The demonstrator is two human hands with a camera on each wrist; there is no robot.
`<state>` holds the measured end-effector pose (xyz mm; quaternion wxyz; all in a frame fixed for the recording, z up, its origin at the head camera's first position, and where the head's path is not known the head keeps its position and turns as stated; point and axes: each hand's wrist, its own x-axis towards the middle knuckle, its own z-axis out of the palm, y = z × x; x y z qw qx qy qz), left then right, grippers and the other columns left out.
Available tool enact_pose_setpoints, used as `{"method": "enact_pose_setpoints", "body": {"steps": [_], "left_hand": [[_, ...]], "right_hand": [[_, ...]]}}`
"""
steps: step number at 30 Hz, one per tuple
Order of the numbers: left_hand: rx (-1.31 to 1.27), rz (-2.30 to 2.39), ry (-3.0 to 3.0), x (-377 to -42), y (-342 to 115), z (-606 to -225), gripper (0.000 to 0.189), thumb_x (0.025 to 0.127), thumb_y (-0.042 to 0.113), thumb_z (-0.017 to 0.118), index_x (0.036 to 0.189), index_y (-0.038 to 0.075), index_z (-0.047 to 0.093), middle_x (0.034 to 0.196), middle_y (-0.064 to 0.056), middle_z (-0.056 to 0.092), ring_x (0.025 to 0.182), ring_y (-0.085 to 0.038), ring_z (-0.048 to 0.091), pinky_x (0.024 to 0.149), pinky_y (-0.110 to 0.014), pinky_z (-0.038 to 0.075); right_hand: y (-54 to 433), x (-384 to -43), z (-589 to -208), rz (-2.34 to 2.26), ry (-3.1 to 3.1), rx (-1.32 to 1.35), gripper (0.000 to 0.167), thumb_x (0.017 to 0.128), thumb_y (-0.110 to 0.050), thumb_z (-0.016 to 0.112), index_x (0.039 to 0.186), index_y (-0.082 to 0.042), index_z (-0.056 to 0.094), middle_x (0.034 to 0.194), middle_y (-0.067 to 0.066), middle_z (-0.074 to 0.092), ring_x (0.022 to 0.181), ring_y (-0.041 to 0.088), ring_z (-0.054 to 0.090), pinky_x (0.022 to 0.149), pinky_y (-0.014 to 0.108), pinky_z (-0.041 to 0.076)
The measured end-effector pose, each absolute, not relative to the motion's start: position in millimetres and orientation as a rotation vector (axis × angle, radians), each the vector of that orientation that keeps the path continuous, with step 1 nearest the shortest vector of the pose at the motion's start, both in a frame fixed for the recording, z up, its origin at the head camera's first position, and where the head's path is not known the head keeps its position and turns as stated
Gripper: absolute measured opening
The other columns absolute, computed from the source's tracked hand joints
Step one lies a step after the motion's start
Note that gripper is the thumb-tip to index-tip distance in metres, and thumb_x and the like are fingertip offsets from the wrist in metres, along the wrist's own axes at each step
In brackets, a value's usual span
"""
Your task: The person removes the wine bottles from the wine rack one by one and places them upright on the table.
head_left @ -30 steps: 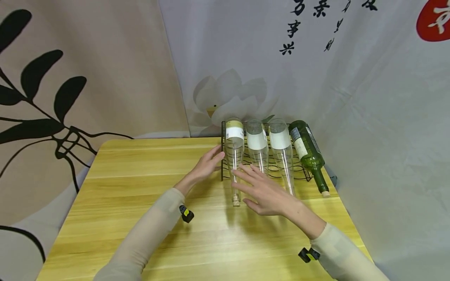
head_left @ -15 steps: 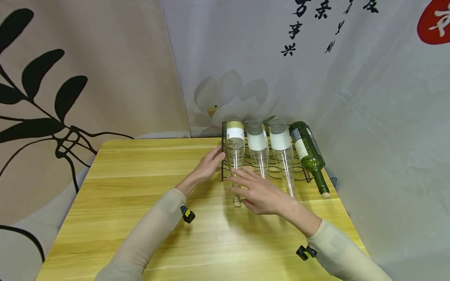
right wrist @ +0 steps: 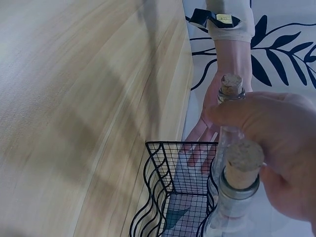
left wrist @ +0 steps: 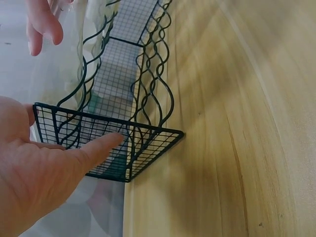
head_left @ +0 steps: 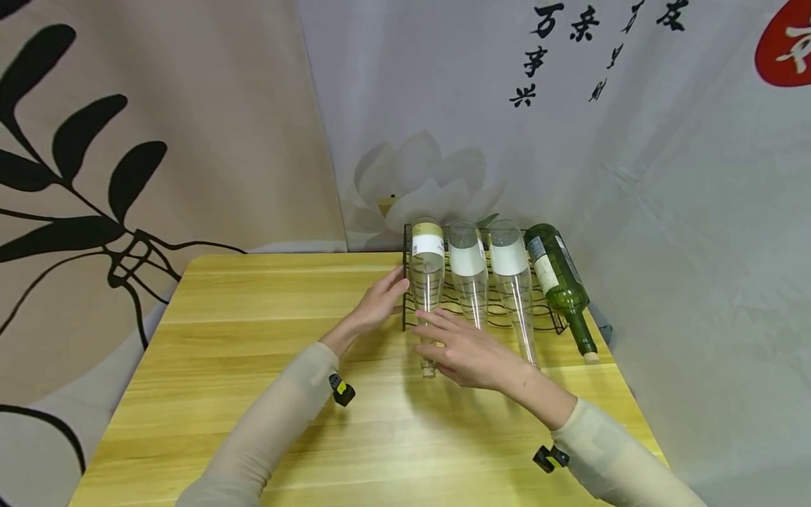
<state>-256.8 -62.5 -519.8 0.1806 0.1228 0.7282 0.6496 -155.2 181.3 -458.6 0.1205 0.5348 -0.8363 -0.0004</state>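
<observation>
A black wire bottle rack (left wrist: pixel 101 129) carries several bottles lying with their corked necks toward me. My left hand (head_left: pixel 378 303) rests against the rack's left mesh end, fingers straight. My right hand (head_left: pixel 472 352) lies over the neck of the leftmost clear glass bottle (head_left: pixel 428 264), which has a white and yellow label. Its fingers are spread loosely across that neck; in the right wrist view a finger (right wrist: pixel 232 112) crosses just below the cork (right wrist: pixel 231 83). Two more clear bottles, the middle one (head_left: pixel 469 262) and the right one (head_left: pixel 510 260), lie beside it, partly hidden by my right hand.
A dark green bottle (head_left: pixel 566 290) with a cork lies at the rack's right end, slanting toward the table's right edge. The wooden table (head_left: pixel 266 303) extends left and forward. Printed cloth (head_left: pixel 412 176) hangs close behind the rack and on the right.
My right hand has shifted slightly left, and its fingers now lie farther across the leftmost bottle's neck. My left hand stays at the rack's end. The head view has shifted slightly.
</observation>
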Motion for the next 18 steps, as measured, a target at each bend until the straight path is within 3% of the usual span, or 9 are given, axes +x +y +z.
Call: {"method": "enact_pose_setpoints", "body": {"steps": [6, 18], "left_hand": [[0.349, 1.834, 2.052, -256.5, -61.2, -521.5, 0.070, 0.124, 0.036, 0.040, 0.182, 0.008, 0.014, 0.189, -0.021, 0.021, 0.172, -0.046, 0.031, 0.127, -0.068, 0.051], [0.347, 1.842, 2.039, -255.1, -62.4, -519.3, 0.071, 0.124, 0.038, 0.042, 0.183, 0.010, 0.015, 0.189, -0.019, 0.021, 0.173, -0.045, 0.030, 0.128, -0.068, 0.050]], "right_hand": [[180.9, -154.6, -459.1, -0.019, -2.426, 1.554, 0.045, 0.092, -0.019, 0.094, 0.135, -0.019, 0.080, 0.153, 0.009, 0.074, 0.156, 0.036, 0.060, 0.134, 0.055, 0.046], [181.4, -157.5, -460.7, -0.039, -2.359, 1.552, 0.056, 0.082, -0.003, 0.097, 0.133, -0.020, 0.081, 0.151, 0.007, 0.075, 0.155, 0.034, 0.062, 0.133, 0.056, 0.048]]}}
